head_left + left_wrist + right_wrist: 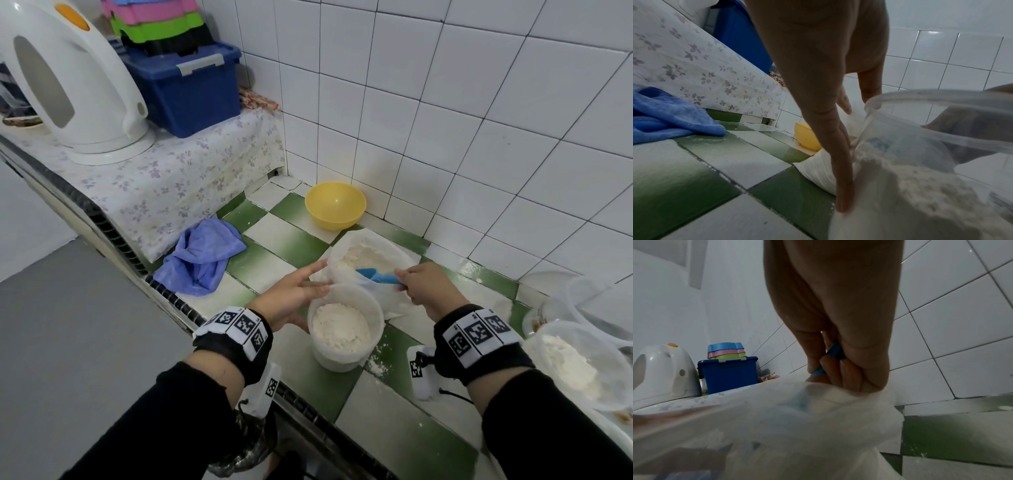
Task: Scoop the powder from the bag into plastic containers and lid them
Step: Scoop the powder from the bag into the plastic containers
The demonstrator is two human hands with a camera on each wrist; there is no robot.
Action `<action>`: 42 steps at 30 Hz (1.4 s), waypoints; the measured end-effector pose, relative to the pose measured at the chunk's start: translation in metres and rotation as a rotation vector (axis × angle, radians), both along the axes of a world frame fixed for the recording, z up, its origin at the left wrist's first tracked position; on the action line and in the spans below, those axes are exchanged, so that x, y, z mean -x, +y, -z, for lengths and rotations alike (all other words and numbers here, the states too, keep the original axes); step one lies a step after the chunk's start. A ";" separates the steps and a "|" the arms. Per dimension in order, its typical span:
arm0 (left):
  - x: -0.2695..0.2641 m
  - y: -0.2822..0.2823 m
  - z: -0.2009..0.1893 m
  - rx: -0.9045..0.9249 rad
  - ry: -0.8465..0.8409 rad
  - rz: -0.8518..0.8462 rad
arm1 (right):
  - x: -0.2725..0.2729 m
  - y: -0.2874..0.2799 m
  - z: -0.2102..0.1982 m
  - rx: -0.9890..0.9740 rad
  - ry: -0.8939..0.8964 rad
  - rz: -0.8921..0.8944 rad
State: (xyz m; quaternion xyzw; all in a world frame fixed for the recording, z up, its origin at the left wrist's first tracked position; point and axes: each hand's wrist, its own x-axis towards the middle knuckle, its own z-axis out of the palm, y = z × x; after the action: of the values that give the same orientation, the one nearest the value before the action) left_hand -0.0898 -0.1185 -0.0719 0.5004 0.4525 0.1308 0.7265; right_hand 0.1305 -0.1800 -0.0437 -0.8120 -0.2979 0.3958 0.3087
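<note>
A clear plastic bag (368, 251) of white powder lies open on the green and white tiled counter (291, 240). In front of it stands a round clear container (346, 356), partly filled with powder (340, 329). My left hand (301, 298) lies with straight fingers against the container's left wall (920, 139) and the bag's edge (818, 170). My right hand (423, 286) grips the handle of a blue scoop (376, 275), whose bowl sits inside the bag's mouth. In the right wrist view my curled fingers (840, 368) wrap the blue handle (835, 350) above the bag (797, 418).
A yellow bowl (335, 205) sits in the wall corner behind the bag. A blue cloth (202, 257) lies at left. A white kettle (68, 78) and a blue box (185, 89) stand on the raised floral shelf. More clear containers (575, 363), one holding powder, crowd the right edge. Spilled powder (376, 368) dots the counter.
</note>
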 end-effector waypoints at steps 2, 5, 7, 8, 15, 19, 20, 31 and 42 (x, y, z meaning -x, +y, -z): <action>0.000 -0.001 0.000 -0.004 0.003 -0.011 | 0.000 -0.002 0.001 -0.019 0.042 0.026; 0.000 -0.002 0.002 -0.010 0.005 -0.029 | -0.001 -0.004 0.002 -0.055 0.055 0.043; 0.000 -0.004 0.003 -0.021 0.006 -0.050 | -0.002 -0.005 0.003 -0.077 0.063 0.059; 0.000 -0.005 0.003 -0.028 0.009 -0.063 | -0.003 -0.006 0.002 -0.086 0.065 0.071; -0.001 -0.014 0.006 -0.080 0.050 -0.154 | -0.004 -0.013 -0.002 -0.145 0.055 0.124; -0.001 -0.020 0.006 -0.100 0.051 -0.194 | -0.002 -0.018 -0.003 -0.162 0.074 0.156; 0.000 -0.022 0.005 -0.101 0.047 -0.202 | -0.002 -0.020 -0.004 -0.170 0.079 0.163; 0.001 -0.032 0.002 -0.108 0.002 -0.232 | -0.012 -0.044 -0.032 -0.279 0.144 0.122; 0.001 -0.037 -0.001 -0.059 -0.023 -0.248 | 0.001 -0.082 -0.051 -0.214 -0.042 -0.170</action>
State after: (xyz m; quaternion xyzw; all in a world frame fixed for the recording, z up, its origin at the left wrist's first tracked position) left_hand -0.0904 -0.1558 -0.0713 0.4604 0.4984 0.2386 0.6947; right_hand 0.1298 -0.2618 0.0074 -0.7542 -0.4125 0.3696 0.3526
